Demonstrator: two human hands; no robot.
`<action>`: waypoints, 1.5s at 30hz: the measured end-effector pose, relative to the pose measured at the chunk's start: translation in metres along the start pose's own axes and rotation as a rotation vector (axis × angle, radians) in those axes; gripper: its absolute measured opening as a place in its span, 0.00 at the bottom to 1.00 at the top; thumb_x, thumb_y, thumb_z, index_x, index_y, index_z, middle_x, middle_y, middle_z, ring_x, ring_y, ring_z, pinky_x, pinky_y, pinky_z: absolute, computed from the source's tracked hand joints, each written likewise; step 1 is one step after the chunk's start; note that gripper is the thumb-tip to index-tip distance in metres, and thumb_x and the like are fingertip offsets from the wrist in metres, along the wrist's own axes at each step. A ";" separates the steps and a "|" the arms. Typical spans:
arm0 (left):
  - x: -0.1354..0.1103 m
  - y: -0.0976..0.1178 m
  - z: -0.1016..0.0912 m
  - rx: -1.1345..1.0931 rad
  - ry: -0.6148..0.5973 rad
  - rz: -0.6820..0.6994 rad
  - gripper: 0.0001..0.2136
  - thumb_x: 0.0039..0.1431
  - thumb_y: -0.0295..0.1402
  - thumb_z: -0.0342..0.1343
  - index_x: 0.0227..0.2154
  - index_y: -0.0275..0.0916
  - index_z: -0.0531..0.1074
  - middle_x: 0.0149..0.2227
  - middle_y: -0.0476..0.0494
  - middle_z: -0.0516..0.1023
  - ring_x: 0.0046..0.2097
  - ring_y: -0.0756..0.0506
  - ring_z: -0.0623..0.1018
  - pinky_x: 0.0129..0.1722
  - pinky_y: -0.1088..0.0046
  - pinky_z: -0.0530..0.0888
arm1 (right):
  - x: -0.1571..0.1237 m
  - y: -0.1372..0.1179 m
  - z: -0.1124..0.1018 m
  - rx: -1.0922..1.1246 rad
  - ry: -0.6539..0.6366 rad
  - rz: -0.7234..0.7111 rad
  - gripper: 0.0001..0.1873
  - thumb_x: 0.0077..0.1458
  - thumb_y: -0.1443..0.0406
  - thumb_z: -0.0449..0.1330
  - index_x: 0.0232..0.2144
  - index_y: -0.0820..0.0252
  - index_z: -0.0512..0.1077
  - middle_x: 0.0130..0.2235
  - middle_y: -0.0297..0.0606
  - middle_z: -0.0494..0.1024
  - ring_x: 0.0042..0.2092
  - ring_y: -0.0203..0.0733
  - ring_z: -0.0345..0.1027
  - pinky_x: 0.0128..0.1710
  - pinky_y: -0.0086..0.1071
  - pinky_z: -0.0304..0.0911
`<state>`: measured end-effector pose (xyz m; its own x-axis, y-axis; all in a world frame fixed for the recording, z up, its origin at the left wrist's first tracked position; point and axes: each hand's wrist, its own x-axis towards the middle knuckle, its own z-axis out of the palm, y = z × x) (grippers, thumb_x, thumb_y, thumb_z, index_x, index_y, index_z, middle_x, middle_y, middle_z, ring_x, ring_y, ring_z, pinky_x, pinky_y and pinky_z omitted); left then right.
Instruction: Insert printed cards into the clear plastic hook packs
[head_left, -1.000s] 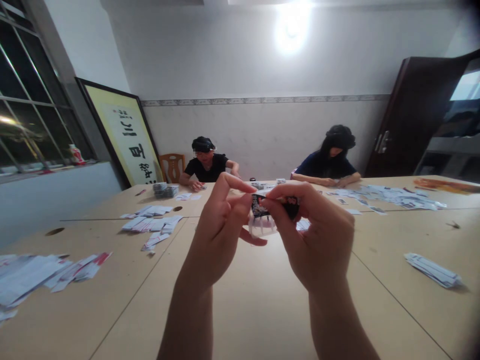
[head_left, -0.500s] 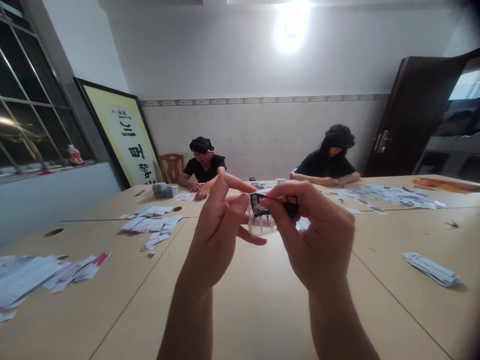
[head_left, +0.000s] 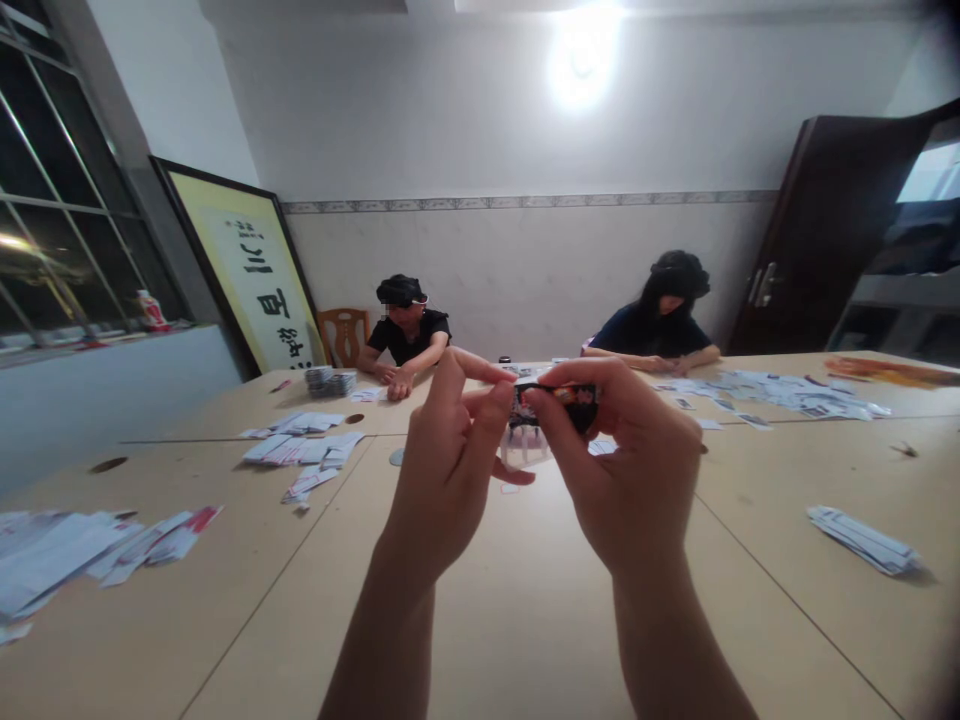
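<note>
Both hands are raised over the table, working on a small clear plastic packet (head_left: 528, 448) with a black printed top. My left hand (head_left: 448, 470) pinches the packet's left edge between thumb and forefinger, while other fingers reach behind and below it. My right hand (head_left: 628, 462) has its thumb and forefinger closed on the black printed part (head_left: 577, 408), which carries orange and red marks. What is inside the clear part is too small to make out.
White paper slips (head_left: 304, 450) and more papers (head_left: 64, 555) lie on the left of the table (head_left: 517, 610). A folded bundle (head_left: 862, 538) sits at right, scattered slips (head_left: 795, 392) beyond it. Two people sit opposite, near stacked cards (head_left: 330, 381).
My hands have drawn slightly closer together. The black printed top now looks tilted or folded, and my left thumb covers more of its left end. The co-worker at left has shifted their hands.
</note>
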<state>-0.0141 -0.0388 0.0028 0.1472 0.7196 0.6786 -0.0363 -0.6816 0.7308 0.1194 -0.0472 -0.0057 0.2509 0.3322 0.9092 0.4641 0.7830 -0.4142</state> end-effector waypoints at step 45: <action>0.002 -0.008 0.001 0.127 0.071 0.065 0.10 0.68 0.44 0.55 0.41 0.43 0.64 0.35 0.49 0.74 0.29 0.51 0.77 0.23 0.79 0.82 | 0.013 0.005 -0.012 0.340 -0.076 0.398 0.12 0.52 0.61 0.71 0.28 0.57 0.71 0.21 0.27 0.77 0.19 0.33 0.69 0.17 0.25 0.62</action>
<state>-0.0126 -0.0319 -0.0022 0.0780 0.6777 0.7312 0.0819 -0.7353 0.6728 0.1351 -0.0453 0.0032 0.2831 0.6661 0.6900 0.0406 0.7105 -0.7025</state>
